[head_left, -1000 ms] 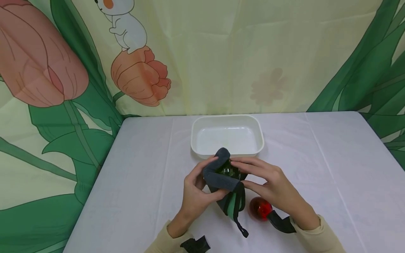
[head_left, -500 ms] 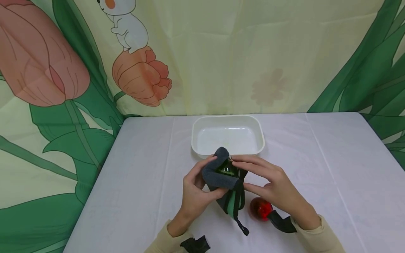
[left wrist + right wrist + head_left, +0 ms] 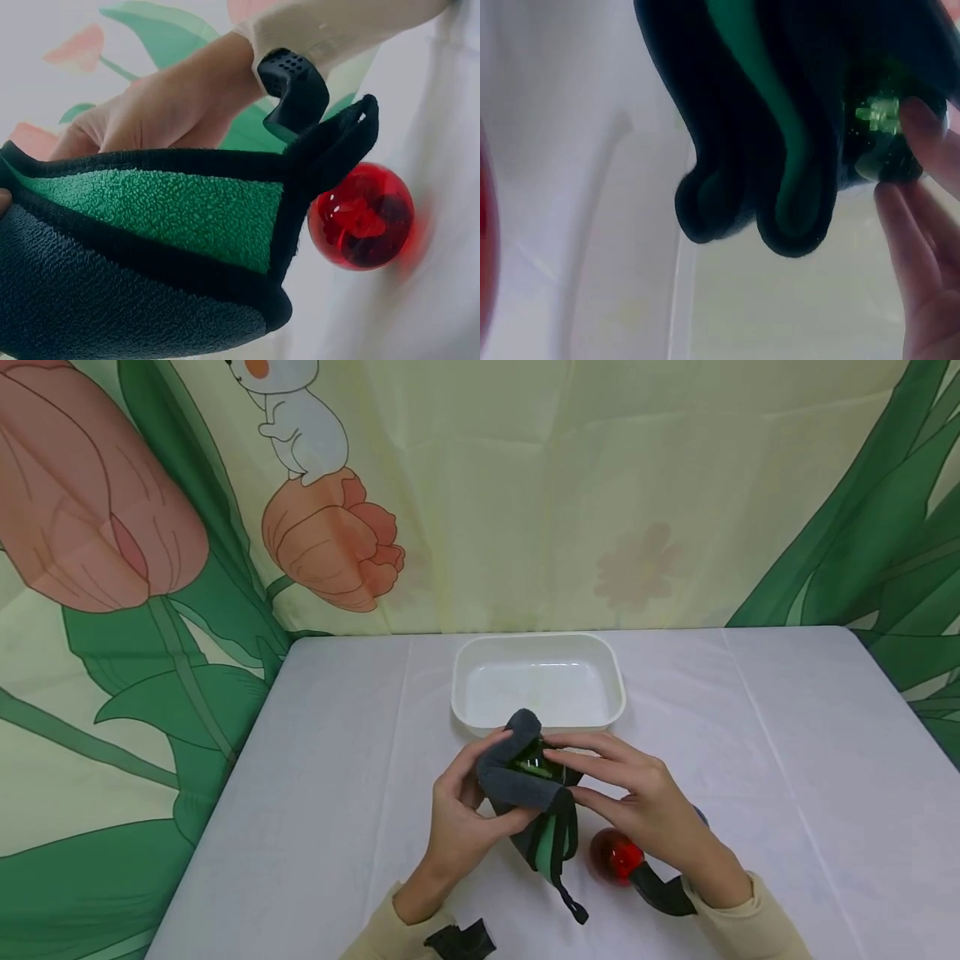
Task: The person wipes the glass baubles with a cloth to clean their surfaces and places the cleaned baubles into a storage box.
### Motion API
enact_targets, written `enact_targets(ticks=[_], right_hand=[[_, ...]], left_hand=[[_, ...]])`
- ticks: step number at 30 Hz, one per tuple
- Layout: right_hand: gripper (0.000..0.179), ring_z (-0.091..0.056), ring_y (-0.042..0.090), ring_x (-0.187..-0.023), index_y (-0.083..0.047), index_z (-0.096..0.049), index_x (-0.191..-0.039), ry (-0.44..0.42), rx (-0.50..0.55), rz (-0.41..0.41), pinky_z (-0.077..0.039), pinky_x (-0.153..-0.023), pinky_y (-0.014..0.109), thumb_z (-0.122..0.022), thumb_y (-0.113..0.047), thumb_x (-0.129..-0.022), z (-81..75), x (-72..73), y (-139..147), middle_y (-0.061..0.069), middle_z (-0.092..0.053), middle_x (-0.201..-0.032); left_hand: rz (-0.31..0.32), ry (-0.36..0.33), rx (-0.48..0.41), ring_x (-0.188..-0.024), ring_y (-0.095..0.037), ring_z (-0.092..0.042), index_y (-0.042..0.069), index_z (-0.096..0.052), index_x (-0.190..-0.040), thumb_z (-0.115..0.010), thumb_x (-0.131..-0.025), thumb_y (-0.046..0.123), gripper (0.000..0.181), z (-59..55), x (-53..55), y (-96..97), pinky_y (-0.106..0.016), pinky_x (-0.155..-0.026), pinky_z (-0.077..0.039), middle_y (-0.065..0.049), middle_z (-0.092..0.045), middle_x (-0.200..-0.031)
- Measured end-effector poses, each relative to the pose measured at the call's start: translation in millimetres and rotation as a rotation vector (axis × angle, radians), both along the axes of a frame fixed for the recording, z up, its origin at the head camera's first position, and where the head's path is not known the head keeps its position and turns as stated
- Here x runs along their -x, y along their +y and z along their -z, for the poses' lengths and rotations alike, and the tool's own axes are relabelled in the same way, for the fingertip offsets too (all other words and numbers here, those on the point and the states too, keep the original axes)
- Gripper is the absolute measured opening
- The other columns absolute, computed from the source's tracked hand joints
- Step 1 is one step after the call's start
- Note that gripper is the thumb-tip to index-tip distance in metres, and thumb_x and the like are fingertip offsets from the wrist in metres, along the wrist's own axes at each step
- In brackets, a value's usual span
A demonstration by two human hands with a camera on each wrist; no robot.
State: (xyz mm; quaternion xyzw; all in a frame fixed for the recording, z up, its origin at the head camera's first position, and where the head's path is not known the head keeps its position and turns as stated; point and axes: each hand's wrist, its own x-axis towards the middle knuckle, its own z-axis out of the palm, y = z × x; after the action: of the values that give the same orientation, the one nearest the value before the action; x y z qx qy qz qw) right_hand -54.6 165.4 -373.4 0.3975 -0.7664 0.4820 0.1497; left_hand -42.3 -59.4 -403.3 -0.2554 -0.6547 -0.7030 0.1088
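Note:
A dark grey-blue and green terry cloth (image 3: pixel 517 785) with black trim and a hanging loop is folded around a clear green ball (image 3: pixel 534 762). My left hand (image 3: pixel 467 827) grips the cloth from the left, thumb in front and fingers behind. From the right, my right hand (image 3: pixel 637 789) holds the green ball with its fingertips, also seen against the ball (image 3: pixel 885 154) in the right wrist view. The cloth hides much of the ball. A clear red ball (image 3: pixel 609 857) lies on the table below the right hand; the left wrist view shows this red ball (image 3: pixel 361 217) beyond the loop.
A white rectangular tray (image 3: pixel 540 681) stands just behind the hands. A white cloth covers the table (image 3: pixel 330 793). Black wrist mounts (image 3: pixel 460 941) sit at both sleeves. A sliver of something blue (image 3: pixel 701 815) shows behind the right wrist. A printed curtain (image 3: pixel 510 527) hangs at the back.
The right hand's fingers shift slightly on the green ball while the left hand keeps its grip on the cloth. A blue sliver now shows beside the right wrist.

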Motion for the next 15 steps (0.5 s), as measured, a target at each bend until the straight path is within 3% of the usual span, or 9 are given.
enact_targets(ticks=[4,8,11,15], right_hand=[[0.051,-0.066,0.012,-0.112,-0.005,-0.063,-0.131,-0.141,-0.002,0.062,-0.054,-0.090,0.021,-0.077,-0.001,-0.082,-0.1,-3.4,-1.7,0.011,-0.066,-0.129],[0.064,-0.069,0.013,-0.105,-0.004,-0.063,-0.132,-0.183,0.002,0.085,-0.055,-0.087,0.021,-0.079,0.014,-0.073,-0.8,-4.2,-2.5,0.011,-0.067,-0.126],[0.062,-0.067,0.013,-0.109,-0.004,-0.062,-0.133,-0.182,-0.016,0.082,-0.054,-0.090,0.020,-0.079,0.010,-0.075,-0.8,-4.3,-2.1,0.011,-0.066,-0.129],[0.048,-0.061,0.012,-0.121,-0.006,-0.062,-0.134,-0.123,-0.036,0.073,-0.050,-0.096,0.019,-0.073,-0.020,-0.089,-0.5,-3.4,-2.3,0.009,-0.063,-0.134]], left_hand=[[-0.012,-0.005,0.007,-0.120,-0.025,-0.062,-0.002,-0.053,-0.136,-0.078,-0.074,-0.012,0.068,-0.3,0.1,-0.4,-0.032,-0.095,-0.054,-0.022,-0.052,-0.141],[-0.025,-0.038,0.003,-0.123,-0.029,-0.060,-0.001,-0.054,-0.135,-0.078,-0.073,-0.012,0.068,-1.2,-0.6,0.7,-0.033,-0.097,-0.053,-0.021,-0.052,-0.142],[-0.027,-0.037,-0.007,-0.125,-0.030,-0.059,-0.001,-0.054,-0.135,-0.078,-0.073,-0.014,0.067,-1.3,-0.6,0.7,-0.034,-0.098,-0.052,-0.022,-0.052,-0.142],[-0.024,-0.004,-0.012,-0.125,-0.029,-0.059,-0.003,-0.054,-0.135,-0.078,-0.073,-0.015,0.068,0.0,0.9,-0.8,-0.034,-0.099,-0.052,-0.023,-0.052,-0.142]])
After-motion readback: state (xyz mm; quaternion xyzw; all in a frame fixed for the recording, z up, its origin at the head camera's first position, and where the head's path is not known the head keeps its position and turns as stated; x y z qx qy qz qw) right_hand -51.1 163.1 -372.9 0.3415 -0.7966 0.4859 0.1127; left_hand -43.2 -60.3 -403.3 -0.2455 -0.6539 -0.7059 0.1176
